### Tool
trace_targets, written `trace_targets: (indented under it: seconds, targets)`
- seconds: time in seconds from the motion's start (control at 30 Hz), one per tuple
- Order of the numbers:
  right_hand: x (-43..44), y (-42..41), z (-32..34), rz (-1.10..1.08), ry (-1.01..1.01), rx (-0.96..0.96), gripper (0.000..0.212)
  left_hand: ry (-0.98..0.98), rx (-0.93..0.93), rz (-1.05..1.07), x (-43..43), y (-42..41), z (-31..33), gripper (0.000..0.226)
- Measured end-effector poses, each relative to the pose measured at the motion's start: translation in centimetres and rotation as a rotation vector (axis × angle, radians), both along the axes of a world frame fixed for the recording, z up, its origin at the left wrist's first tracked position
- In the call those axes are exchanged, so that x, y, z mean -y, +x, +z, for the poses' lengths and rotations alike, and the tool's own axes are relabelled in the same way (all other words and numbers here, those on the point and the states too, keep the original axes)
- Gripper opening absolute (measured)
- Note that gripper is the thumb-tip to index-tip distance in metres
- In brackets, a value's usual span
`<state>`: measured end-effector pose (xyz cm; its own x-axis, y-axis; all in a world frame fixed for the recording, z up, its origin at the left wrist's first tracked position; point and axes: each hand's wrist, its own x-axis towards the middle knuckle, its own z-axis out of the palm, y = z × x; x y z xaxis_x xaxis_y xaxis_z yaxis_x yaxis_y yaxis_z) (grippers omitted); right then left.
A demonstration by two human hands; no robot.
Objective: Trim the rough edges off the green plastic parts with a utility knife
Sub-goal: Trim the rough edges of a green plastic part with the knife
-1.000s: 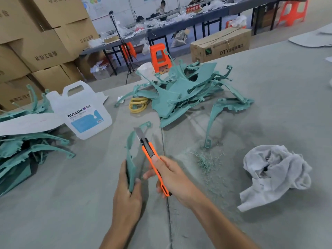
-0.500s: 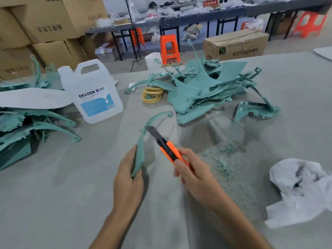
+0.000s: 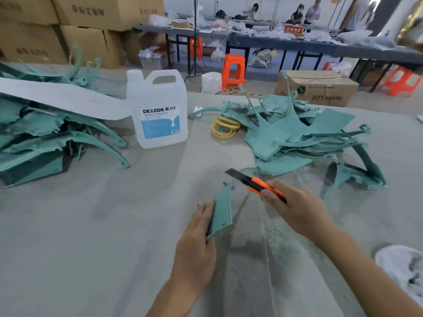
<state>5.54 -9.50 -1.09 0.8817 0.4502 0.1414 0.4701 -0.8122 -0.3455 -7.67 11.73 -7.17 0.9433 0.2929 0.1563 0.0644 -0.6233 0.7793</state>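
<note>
My left hand (image 3: 196, 239) holds a flat green plastic part (image 3: 220, 211) by its lower end, with the part standing above the grey table (image 3: 91, 225). My right hand (image 3: 295, 209) grips an orange utility knife (image 3: 258, 184) whose dark blade is out and points up and left, a little to the right of the part's top. The blade is apart from the part. A heap of green parts (image 3: 297, 133) lies behind my hands on the right, and another heap (image 3: 45, 133) lies at the far left.
A white DEXCON jug (image 3: 158, 110) stands behind my left hand. Yellow rings (image 3: 225, 128) lie beside the right heap. A white sheet (image 3: 57, 97) rests over the left heap. Green shavings (image 3: 274, 232) dust the table. A white rag (image 3: 405, 268) sits at the right edge.
The view has tilted up and shifted left. The green part has turned so its flat face shows. The knife has moved right, away from the part.
</note>
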Motion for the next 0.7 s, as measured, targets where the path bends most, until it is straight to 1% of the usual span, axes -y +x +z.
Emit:
trace_targets:
  seconds: [0.1,0.2,0.3,0.33,0.37,0.43,0.5,0.53,0.6,0.7]
  targets:
    - [-0.7,2.7,-1.7,-0.107,-0.17,0.066,0.038,-0.012,-0.008,-0.015,-0.4,-1.6,0.2,0.075]
    - [-0.1,3.9,-3.0,-0.279,-0.365,0.103,0.042,-0.027,-0.002,0.03,-1.3,-4.1,0.3,0.078]
    - [0.4,3.3,-3.2,-0.31,-0.398,0.118,0.045,-0.038,0.016,0.085,-2.5,-6.6,0.5,0.078]
    - [0.2,2.8,-3.0,-0.319,-0.372,0.133,0.045,-0.036,0.02,0.088,-2.6,-6.9,0.4,0.078]
    - [-0.3,2.0,-2.5,-0.33,-0.296,0.13,0.046,-0.043,0.018,0.089,-2.7,-7.1,0.4,0.077]
    - [-1.7,-0.6,-1.5,-0.31,-0.02,0.038,0.043,-0.069,0.012,0.106,-2.6,-7.0,0.6,0.075]
    - [-3.1,-4.6,-0.7,-0.189,0.251,-0.095,0.037,-0.105,0.006,0.135,-2.7,-6.7,0.5,0.071]
    - [-3.7,-6.7,-0.7,-0.099,0.312,-0.147,0.033,-0.127,-0.003,0.149,-2.7,-6.6,0.4,0.069]
    - [-4.4,-10.5,-1.1,0.06,0.32,-0.189,0.034,-0.167,-0.038,0.18,-2.8,-6.6,0.3,0.067]
    - [-4.9,-12.2,-1.7,0.122,0.307,-0.184,0.051,-0.2,-0.038,0.187,-2.8,-6.6,0.5,0.064]
